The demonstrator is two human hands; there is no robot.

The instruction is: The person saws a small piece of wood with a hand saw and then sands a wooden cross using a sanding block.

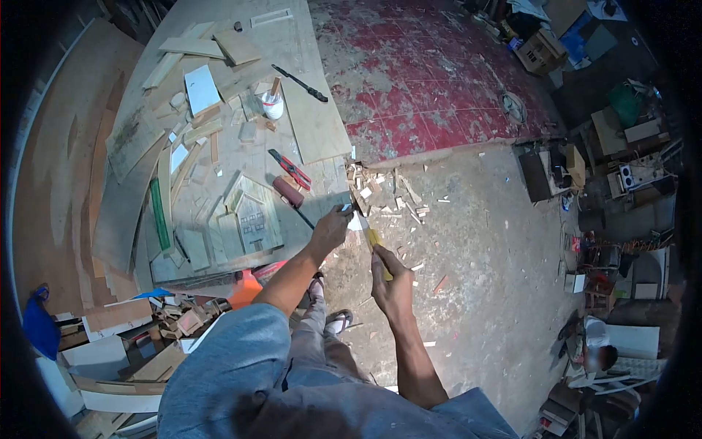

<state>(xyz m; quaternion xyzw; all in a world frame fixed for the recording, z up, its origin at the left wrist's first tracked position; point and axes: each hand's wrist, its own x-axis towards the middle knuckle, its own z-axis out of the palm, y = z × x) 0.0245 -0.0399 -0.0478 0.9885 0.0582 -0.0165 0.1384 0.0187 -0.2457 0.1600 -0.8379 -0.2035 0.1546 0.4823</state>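
Note:
My right hand (391,282) is closed round the yellow handle of a flat-bladed tool (374,238), its narrow blade pointing away from me. Close to that blade, just off the workbench's right edge, my left hand (331,227) pinches a small pale piece (346,208), partly hidden by the fingers. I cannot tell exactly what the piece is. A dark rod ends near the left hand, beside a reddish-brown roll (288,191). Red-handled pliers (290,170) lie farther up the bench. Left of them is a small wooden house model (251,219).
The workbench (219,154) carries wood offcuts, a white tub (272,106), a black knife (300,83) and a green strip (159,214). Wood scraps (406,205) litter the floor below a raised red platform (439,80). Another person (599,355) is at the far right.

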